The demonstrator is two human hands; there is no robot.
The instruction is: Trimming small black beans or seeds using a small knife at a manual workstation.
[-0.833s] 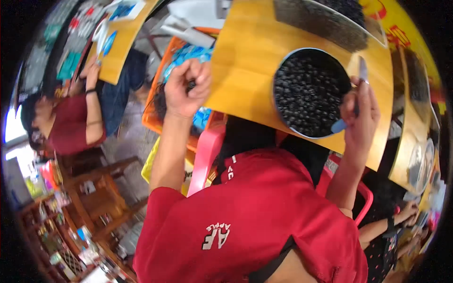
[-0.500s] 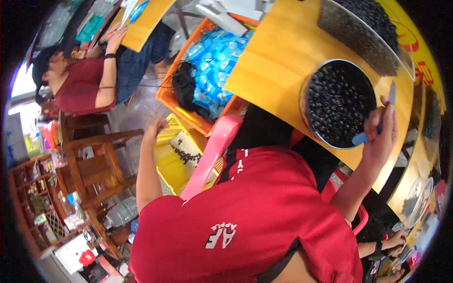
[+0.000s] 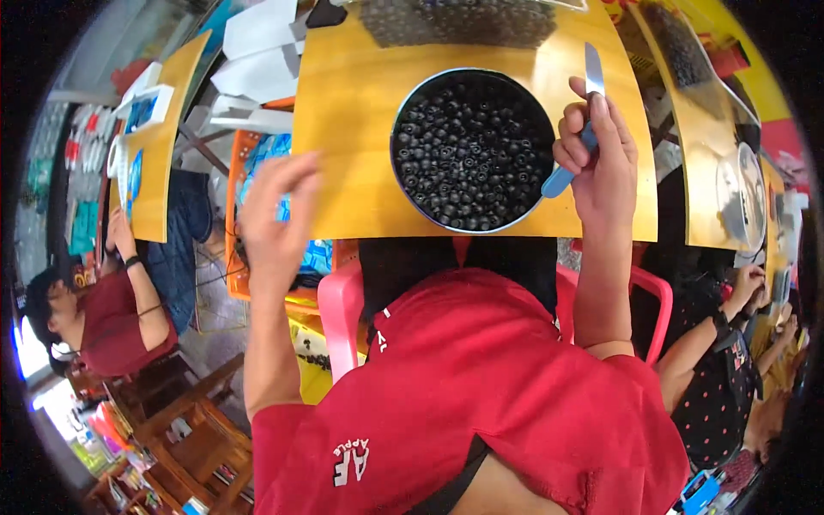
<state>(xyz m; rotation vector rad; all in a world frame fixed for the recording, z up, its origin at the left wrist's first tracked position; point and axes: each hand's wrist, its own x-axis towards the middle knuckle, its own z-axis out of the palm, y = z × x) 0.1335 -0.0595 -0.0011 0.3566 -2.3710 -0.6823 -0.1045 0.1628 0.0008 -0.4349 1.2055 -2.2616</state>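
My right hand (image 3: 601, 154) is closed around the blue handle of a small knife (image 3: 592, 69), its pale blade pointing away from me. The handle's butt end is close to the right rim of a round bowl (image 3: 549, 137). Many small round black pieces (image 3: 472, 154) with ring-like tops fill the bowl; I cannot make out their exact kind. My left hand (image 3: 279, 206) is raised by the left edge of the wooden table (image 3: 343, 163), smeared by motion, and its fingers are unclear.
A clear container (image 3: 463, 21) of dark pieces stands at the table's far side. Left of the table is an orange crate (image 3: 236, 215) with blue packets, and below it a yellow crate (image 3: 313, 378). Co-workers sit at tables on both sides. A pink chair (image 3: 339, 322) is under me.
The view has turned, so the table and bowl now lie straight ahead. My left hand has come from over the yellow crate to the table's left edge. The knife stays in my right hand.
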